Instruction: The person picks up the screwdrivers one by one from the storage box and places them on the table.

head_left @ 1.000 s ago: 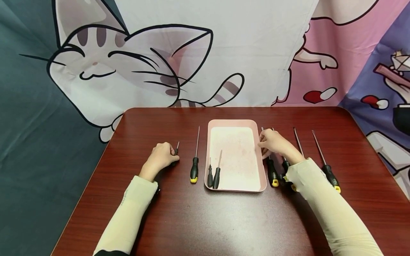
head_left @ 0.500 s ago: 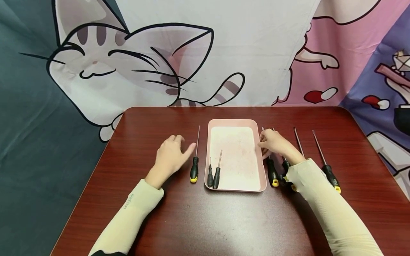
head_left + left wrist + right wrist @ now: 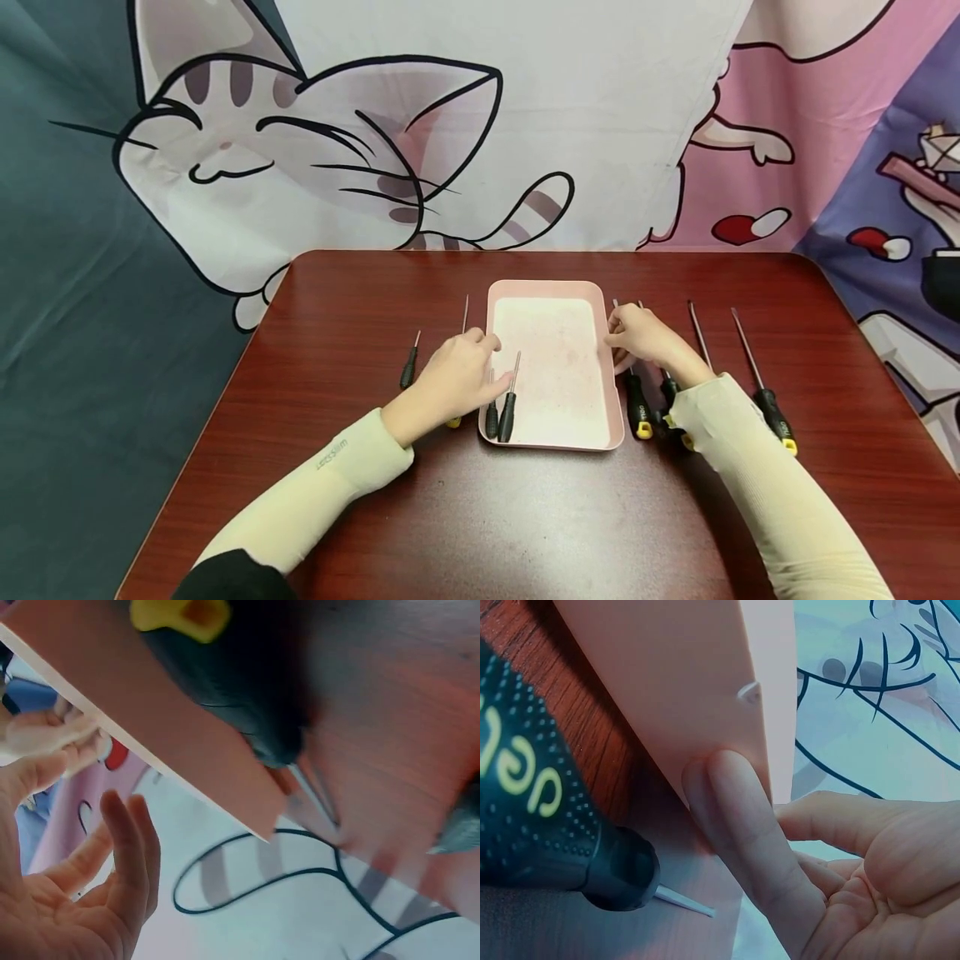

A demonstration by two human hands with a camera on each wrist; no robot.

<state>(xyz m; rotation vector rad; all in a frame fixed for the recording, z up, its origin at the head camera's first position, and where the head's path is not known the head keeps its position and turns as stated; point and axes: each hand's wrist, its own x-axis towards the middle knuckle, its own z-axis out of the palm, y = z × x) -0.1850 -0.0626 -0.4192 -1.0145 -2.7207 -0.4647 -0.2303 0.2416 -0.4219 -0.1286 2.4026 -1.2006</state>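
Note:
My left hand (image 3: pixel 461 375) is held over the left rim of the pink tray (image 3: pixel 555 288), fingers spread and nothing in them. Beneath it lies a yellow-ended screwdriver (image 3: pixel 225 690), its middle hidden in the head view. Left of that hand a small black screwdriver (image 3: pixel 408 367) lies on the table. Inside the tray lie a short screwdriver (image 3: pixel 491 419), partly covered by the left hand, and a longer screwdriver (image 3: pixel 507 417). My right hand (image 3: pixel 641 336) pinches the tray's right rim; in the right wrist view its fingers (image 3: pixel 739 802) press the outer wall.
Right of the tray lie several black and yellow screwdrivers, one beside the wall (image 3: pixel 638 408), another farther right (image 3: pixel 772 412); the right arm partly covers some. The brown table (image 3: pixel 480 517) ends at a cartoon cloth backdrop (image 3: pixel 600 100).
The left hand has let go of the small black screwdriver on the table, spread its fingers and moved right to the tray's left rim. The right hand has kept its place.

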